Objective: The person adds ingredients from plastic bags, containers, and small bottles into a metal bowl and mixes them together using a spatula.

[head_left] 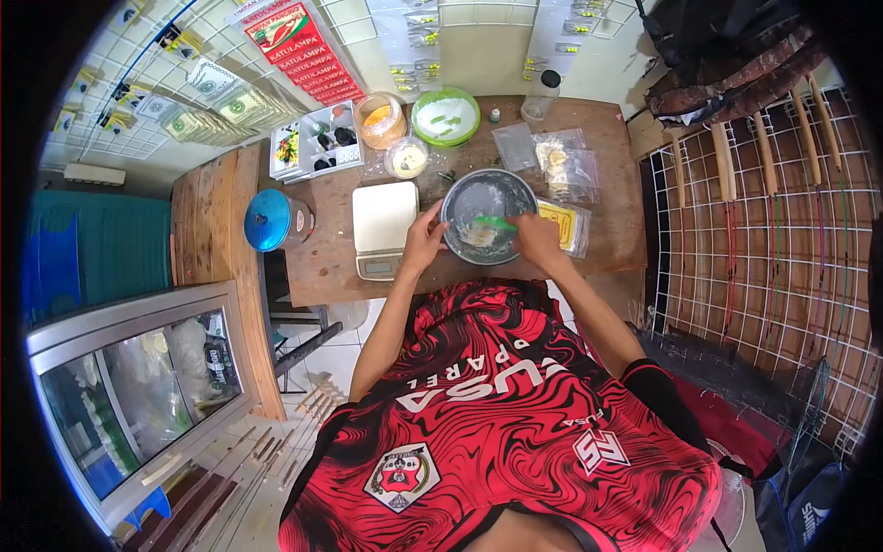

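A dark grey bowl (449,198) rests on the wooden table, with whitish powder or paste (483,202) smeared over its inside. My left hand (424,239) grips the bowl's left rim between thumb and fingers. On the opposite side, my right hand (538,241) is closed around a green utensil (495,223) that reaches into the bowl; its working end is too blurred to tell its kind. Left of the bowl stands a white kitchen scale (382,216), close to my left hand. A yellow packet (561,225) lies just beyond my right hand.
Behind the bowl are a green basin of white powder (445,118), a tub of orange powder (379,120), a small cup (407,158) and plastic bags (566,170). A blue-lidded container (267,221) and a white organizer box (317,143) stand left. A dark-capped bottle (541,97) stands at the back.
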Demonstrator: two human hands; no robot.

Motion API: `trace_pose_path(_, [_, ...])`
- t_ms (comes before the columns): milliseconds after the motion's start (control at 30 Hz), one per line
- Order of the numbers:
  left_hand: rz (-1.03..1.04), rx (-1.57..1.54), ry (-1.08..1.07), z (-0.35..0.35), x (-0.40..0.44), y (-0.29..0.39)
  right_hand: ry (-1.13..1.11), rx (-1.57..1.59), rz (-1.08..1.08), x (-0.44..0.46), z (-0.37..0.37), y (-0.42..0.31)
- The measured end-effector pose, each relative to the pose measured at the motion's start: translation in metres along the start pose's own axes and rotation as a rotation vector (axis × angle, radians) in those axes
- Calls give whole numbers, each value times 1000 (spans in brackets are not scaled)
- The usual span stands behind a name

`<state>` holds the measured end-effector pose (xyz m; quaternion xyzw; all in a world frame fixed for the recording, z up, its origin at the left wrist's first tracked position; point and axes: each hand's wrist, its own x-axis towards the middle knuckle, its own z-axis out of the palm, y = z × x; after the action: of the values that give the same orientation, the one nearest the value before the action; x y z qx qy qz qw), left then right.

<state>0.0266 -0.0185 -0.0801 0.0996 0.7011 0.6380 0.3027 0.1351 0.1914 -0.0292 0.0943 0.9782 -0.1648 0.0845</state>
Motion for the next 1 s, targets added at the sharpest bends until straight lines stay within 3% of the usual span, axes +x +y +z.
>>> trace_pose_path(100, [25,8,-2,2,-2,1,120,-38,30,7,-1,5])
trace_pose_path(200, [103,125,-29,3,-3,1,-32,-196,163,13,20,5])
trace_pose_path(567, [74,42,8,6,2,7,-212,325,318,17,25,-3])
trace_pose_path(700, [79,37,-2,6,2,-1,-125,271,263,5,7,-11])
trace_pose_path(767, [67,34,1,6,2,-1,70,212,73,0,16,-9])
trace_pose_path(900, [44,15,-5,4,2,1,-2,132,-8,-2,26,-12])
trace_pose_path(1000, [36,18,12,3,-1,-1,79,164,19,-3,13,-11])
